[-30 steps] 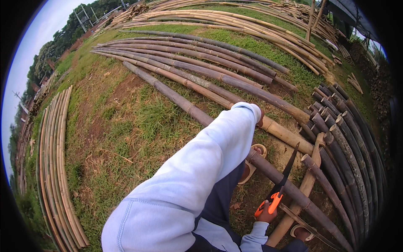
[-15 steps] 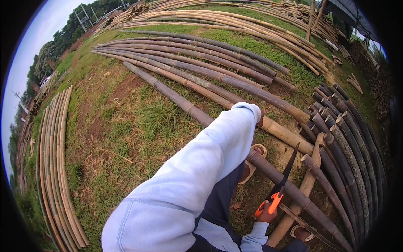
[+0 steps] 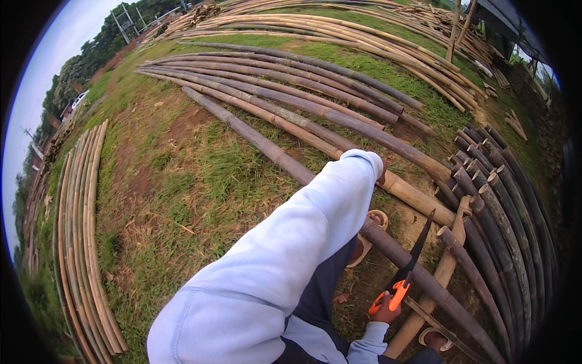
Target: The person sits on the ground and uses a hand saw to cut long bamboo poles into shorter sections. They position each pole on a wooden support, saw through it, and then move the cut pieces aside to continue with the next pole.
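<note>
My right hand (image 3: 385,310) is closed round the orange handle of a pruning saw (image 3: 417,249). Its dark, tapering blade points away from me, passing over a dark brown bamboo pole (image 3: 391,247) that slants from far left to near right. Farther off, my left hand (image 3: 382,171) is at a thicker bamboo pole (image 3: 418,195) with a tan end; the sleeve hides most of that hand, fingers included. This pole's near end lies close to a forked wooden support (image 3: 445,267). My left arm, in a pale blue sleeve, stretches across the middle.
Cut dark bamboo poles (image 3: 506,200) are stacked at the right, ends toward me. More long poles (image 3: 273,79) lie on the grass ahead, with yellowish ones (image 3: 339,30) beyond. Another bundle (image 3: 82,236) lies at the left. My sandalled feet (image 3: 377,219) stand by the dark brown pole.
The whole view has shifted slightly, so the poles appear a little farther right. My right hand keeps its grip on the saw, and my left hand stays at the thicker pole.
</note>
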Demonstrator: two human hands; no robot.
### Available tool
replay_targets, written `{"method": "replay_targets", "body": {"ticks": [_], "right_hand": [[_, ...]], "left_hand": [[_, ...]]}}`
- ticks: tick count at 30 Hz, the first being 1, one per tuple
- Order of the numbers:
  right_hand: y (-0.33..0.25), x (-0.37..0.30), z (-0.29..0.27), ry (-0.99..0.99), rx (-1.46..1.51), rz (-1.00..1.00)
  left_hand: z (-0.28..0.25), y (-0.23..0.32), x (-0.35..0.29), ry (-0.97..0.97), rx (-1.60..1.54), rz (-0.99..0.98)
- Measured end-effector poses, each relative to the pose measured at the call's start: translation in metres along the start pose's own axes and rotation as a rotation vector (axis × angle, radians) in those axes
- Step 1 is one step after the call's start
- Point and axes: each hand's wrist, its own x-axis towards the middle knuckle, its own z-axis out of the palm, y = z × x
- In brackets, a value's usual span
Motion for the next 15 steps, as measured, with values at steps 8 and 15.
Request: {"method": "replay_targets", "body": {"ticks": [8, 15], "right_hand": [[0.002, 0.001, -0.001, -0.005, -0.007, 0.035], [0.000, 0.001, -0.002, -0.012, -0.044, -0.005]], "left_hand": [[-0.010, 0.007, -0.020, -0.121, -0.065, -0.086], [-0.017, 0.012, -0.020, -0.200, -0.079, -0.123]]}}
